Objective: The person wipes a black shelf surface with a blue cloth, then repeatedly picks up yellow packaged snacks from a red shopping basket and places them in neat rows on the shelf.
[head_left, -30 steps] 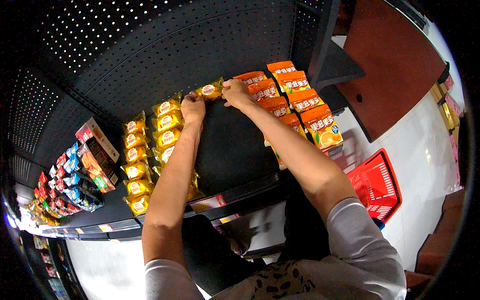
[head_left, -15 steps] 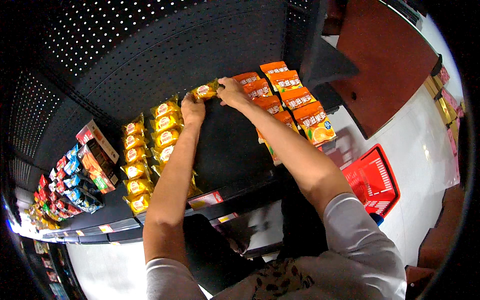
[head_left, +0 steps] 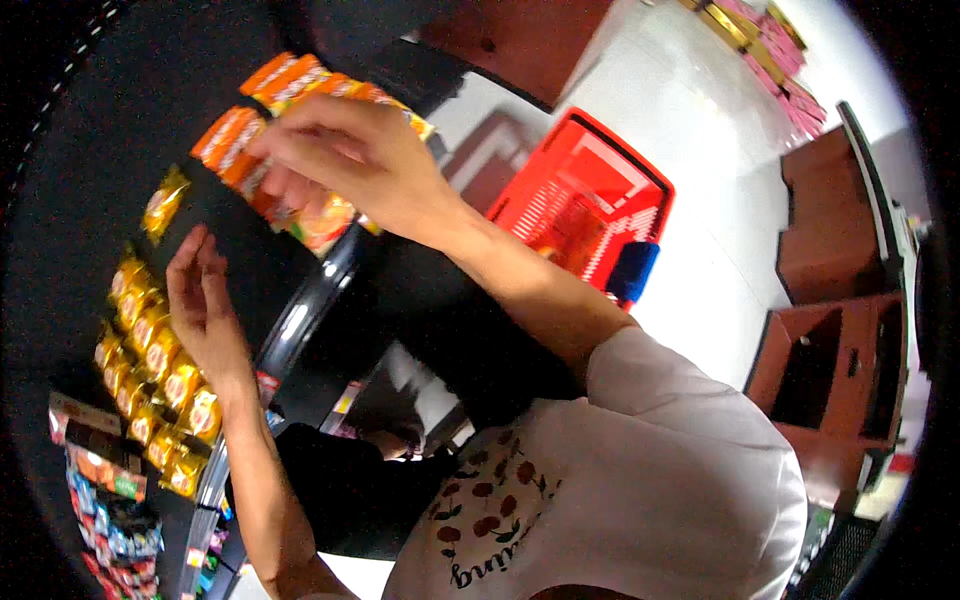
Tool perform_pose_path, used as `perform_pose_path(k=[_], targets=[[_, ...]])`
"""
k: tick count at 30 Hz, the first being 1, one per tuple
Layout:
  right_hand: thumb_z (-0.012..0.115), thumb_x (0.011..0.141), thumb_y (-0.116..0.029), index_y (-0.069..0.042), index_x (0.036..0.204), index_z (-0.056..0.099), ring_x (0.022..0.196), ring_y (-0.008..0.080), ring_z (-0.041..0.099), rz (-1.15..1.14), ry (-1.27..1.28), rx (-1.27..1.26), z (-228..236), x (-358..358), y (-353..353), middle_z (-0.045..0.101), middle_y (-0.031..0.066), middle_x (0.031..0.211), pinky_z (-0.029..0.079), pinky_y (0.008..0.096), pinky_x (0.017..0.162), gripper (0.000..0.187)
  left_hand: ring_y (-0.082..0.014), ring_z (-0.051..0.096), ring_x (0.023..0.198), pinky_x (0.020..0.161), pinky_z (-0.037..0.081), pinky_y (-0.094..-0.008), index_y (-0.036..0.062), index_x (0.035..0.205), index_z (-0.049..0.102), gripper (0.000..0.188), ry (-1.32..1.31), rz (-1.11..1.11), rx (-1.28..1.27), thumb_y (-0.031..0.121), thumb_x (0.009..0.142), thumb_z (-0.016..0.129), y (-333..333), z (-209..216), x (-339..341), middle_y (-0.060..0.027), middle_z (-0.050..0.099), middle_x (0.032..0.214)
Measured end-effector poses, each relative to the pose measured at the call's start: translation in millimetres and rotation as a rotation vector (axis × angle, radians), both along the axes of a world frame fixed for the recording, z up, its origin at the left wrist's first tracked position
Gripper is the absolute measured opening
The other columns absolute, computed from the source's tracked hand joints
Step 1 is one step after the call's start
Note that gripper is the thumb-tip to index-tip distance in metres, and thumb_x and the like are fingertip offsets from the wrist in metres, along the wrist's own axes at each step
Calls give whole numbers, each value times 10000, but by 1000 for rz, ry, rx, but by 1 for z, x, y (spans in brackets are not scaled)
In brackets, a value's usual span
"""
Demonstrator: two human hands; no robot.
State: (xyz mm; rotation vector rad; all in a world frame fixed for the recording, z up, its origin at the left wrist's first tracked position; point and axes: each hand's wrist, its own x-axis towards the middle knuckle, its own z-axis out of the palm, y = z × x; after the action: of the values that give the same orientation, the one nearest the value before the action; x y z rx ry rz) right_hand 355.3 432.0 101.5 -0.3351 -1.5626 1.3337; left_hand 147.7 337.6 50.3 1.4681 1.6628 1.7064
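My left hand (head_left: 207, 305) hovers over the black shelf (head_left: 238, 268) with fingers loosely stretched and nothing in it. Just beyond its fingertips, a single yellow snack packet (head_left: 164, 205) lies apart at the back of the shelf. Beside this hand run two rows of yellow-wrapped snack packets (head_left: 160, 355). My right hand (head_left: 350, 155) passes above the orange snack bags (head_left: 225, 145), blurred by motion; its fingers look extended and no item shows in them. It hides part of those bags.
On the pale floor to the right, a red shopping basket (head_left: 655, 195) with a blue part on its handle side holds orange packets. Boxes and coloured bags (head_left: 115, 520) fill the shelf's lower left. Brown cabinets (head_left: 830, 370) stand at far right.
Both hands have let go of the yellow packet, which stays at the shelf's back. My right hand has moved over the orange bags, and the view has swung right toward the basket.
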Motion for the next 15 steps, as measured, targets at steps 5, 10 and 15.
perform_pose_path(k=[5, 10, 15], targets=[[542, 1001, -256, -44, 1136, 658, 671, 77, 626, -255, -198, -395, -100, 128, -17, 673, 21, 813, 523, 220, 607, 277, -202, 578, 1149, 930, 477, -331, 8, 1234, 563, 282, -16, -41, -121, 169, 1008, 513, -27, -8, 30, -97, 590, 1265], [519, 998, -193, -9, 1207, 597, 850, 147, 657, -500, -554, -731, -252, 260, -15, 672, 81, 1001, 559, 276, 708, 288, -197, 606, 1091, 849, 500, -306, 3, 1218, 568, 272, -47, -89, -190, 165, 1009, 503, -38, -20, 51, -103, 594, 1254], [611, 849, -224, -84, 1104, 637, 958, 351, 611, -605, -1511, -154, -417, 327, -22, 652, 137, 1047, 510, 474, 837, 292, -187, 633, 1009, 779, 519, -292, 4, 1195, 576, 262, -151, -112, -253, 175, 1007, 513, -47, -41, 72, -100, 615, 1208]])
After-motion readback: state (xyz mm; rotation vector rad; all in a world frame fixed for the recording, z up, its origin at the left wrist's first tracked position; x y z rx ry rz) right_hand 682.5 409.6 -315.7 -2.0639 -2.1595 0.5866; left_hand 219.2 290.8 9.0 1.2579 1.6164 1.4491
